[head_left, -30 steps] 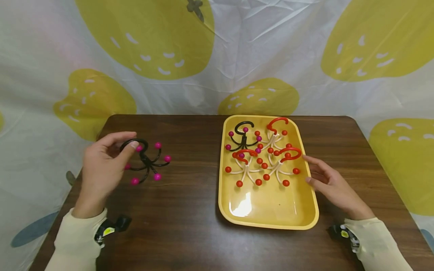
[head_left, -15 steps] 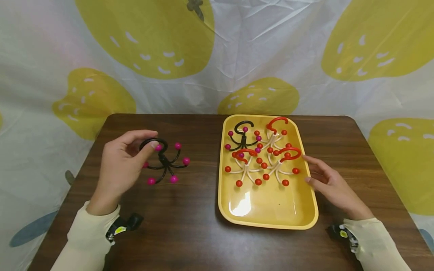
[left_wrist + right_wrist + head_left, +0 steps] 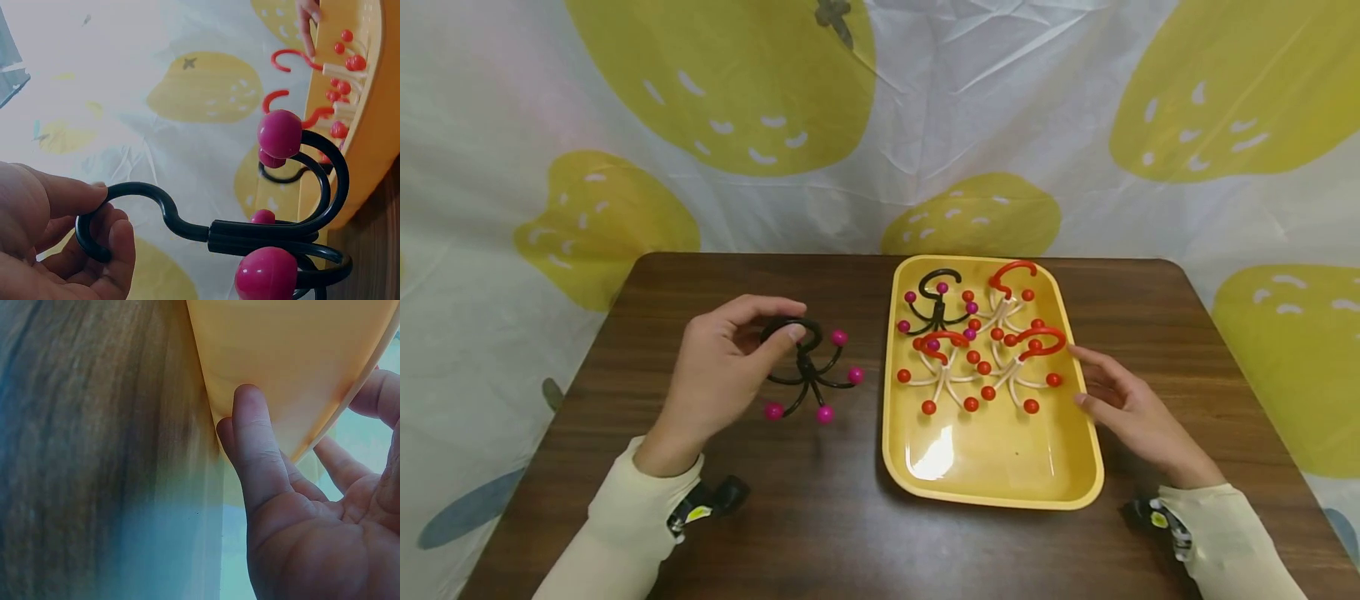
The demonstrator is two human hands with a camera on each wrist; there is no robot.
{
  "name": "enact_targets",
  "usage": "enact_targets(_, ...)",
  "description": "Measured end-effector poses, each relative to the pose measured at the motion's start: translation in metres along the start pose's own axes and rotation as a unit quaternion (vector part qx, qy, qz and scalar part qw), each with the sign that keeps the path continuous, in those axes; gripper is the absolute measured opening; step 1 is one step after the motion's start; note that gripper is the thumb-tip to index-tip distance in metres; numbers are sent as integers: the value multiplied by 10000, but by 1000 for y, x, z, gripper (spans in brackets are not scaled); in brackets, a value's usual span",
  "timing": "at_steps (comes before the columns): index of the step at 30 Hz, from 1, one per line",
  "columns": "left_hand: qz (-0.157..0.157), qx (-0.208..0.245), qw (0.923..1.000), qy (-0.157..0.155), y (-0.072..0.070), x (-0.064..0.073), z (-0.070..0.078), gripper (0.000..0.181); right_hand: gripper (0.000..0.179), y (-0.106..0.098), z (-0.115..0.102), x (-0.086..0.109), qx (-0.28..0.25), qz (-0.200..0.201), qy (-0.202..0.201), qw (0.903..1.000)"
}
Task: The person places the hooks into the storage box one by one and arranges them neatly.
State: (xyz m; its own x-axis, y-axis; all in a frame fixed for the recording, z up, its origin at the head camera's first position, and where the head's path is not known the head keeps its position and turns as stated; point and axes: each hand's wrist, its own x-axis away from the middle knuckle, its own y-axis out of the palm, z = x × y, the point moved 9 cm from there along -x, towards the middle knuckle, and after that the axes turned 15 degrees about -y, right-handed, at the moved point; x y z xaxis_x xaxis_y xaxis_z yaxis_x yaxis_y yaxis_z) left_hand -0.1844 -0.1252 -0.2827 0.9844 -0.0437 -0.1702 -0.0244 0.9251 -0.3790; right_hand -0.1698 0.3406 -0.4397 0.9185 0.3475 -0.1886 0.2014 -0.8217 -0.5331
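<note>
My left hand (image 3: pixel 715 375) pinches the curved hook of a black rotating hanger hook (image 3: pixel 807 368) between thumb and fingers. This hanger has several curved arms tipped with magenta balls, and it hangs above the table left of the yellow tray (image 3: pixel 992 502). In the left wrist view, the fingers (image 3: pixel 69 190) grip only the hook end. Inside the tray lie another black hanger (image 3: pixel 939 310) with magenta balls and several white hangers (image 3: pixel 945 372) with red hooks and red balls. My right hand (image 3: pixel 1138 412) touches the tray's right side, its fingers (image 3: pixel 253 434) fairly straight against the outer wall.
The brown wooden table (image 3: pixel 760 517) carries the tray right of its middle. A white curtain (image 3: pixel 940 100) with yellow fruit prints hangs behind the table and at both sides. The front part of the tray floor shows bare and shiny.
My left hand has carried the black hanger rightward, closer to the tray's left side. My right hand and the tray have stayed almost where they were.
</note>
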Motion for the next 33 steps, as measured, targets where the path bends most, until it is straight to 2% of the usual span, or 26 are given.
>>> enact_targets(4, -232, 27, 9997, 90, 15, 0, 6, 19, 66, 0, 0, 0, 33, -7, 38, 10000)
enact_targets(11, -547, 27, 9979, 350, 39, 1, 26, 19, 65, 0, -1, 0, 93, 23, -33, 9999)
enact_targets(19, -977, 242, 9939, 443, 66, 2, 37, 19, 65, 1, -2, -1, 2, 36, -21, 10000)
enact_targets(25, -1306, 322, 9892, 575, 94, 4, 45, 17, 66, 1, -2, 0, -3, 43, 7, 10000)
enact_targets(33, -1600, 239, 9820, 972, 130, 8, 56, 18, 65, 1, -3, -1, 45, 57, -89, 9999)
